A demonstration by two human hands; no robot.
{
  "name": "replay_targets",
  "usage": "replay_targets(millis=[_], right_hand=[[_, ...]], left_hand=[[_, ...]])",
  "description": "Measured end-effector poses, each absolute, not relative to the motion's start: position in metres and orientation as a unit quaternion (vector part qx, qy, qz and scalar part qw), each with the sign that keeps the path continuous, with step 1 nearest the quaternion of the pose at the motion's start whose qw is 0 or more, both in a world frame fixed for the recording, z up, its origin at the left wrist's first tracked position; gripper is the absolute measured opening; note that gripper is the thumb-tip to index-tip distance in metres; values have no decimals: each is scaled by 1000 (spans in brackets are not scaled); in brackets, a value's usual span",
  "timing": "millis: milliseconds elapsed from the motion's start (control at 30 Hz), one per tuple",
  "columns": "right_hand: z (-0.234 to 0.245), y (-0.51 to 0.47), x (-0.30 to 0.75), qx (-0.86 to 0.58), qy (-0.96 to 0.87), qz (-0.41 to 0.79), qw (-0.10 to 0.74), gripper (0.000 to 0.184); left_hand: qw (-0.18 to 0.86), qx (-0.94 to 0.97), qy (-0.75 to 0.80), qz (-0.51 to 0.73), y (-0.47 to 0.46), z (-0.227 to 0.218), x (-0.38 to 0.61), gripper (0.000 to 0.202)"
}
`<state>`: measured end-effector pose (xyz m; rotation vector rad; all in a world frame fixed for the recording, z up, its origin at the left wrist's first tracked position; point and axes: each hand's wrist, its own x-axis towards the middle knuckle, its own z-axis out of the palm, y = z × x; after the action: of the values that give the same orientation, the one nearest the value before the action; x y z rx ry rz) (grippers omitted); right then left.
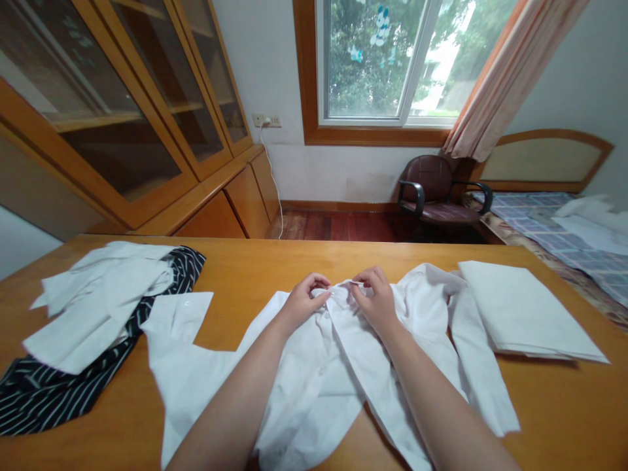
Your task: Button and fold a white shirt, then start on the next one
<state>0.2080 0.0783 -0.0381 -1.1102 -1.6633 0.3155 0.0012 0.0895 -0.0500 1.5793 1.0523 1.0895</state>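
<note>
A white button-up shirt (304, 373) lies spread on the wooden table, its collar end away from me and its sleeves out to both sides. My left hand (307, 301) pinches the cloth at the neckline, close to the top of the button front. Just to its right, my right hand (375, 297) grips the facing edge of the collar area between thumb and fingers. Below the hands the front panels hang apart, and buttons show along the left one. The exact bit of cloth under the fingertips is partly hidden.
At the left, white folded cloth (105, 288) rests on a black striped tie-like fabric (112, 366). A flat white folded sheet (530, 314) lies right of the shirt on the table (245, 258). Beyond stand a glass-fronted cabinet (196, 170), an office chair (432, 186) and a bed (554, 222).
</note>
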Motion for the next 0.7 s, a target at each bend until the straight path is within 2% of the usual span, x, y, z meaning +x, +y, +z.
replay_targets(millis=[167,467,600,700], right_hand=[[-35,73,206,-443,-712,119,531,6],[-37,72,204,-417,-769,156,458,12],[-43,76,204,-422,-777,167,436,29],[-45,78,204,-416,-791,175,413,28]], left_hand=[[453,647,434,433,88,-44,1,21],[457,636,433,447,90,-46,2,24],[454,631,429,461,90,-49,2,27],[459,632,427,455,91,-50,1,25]])
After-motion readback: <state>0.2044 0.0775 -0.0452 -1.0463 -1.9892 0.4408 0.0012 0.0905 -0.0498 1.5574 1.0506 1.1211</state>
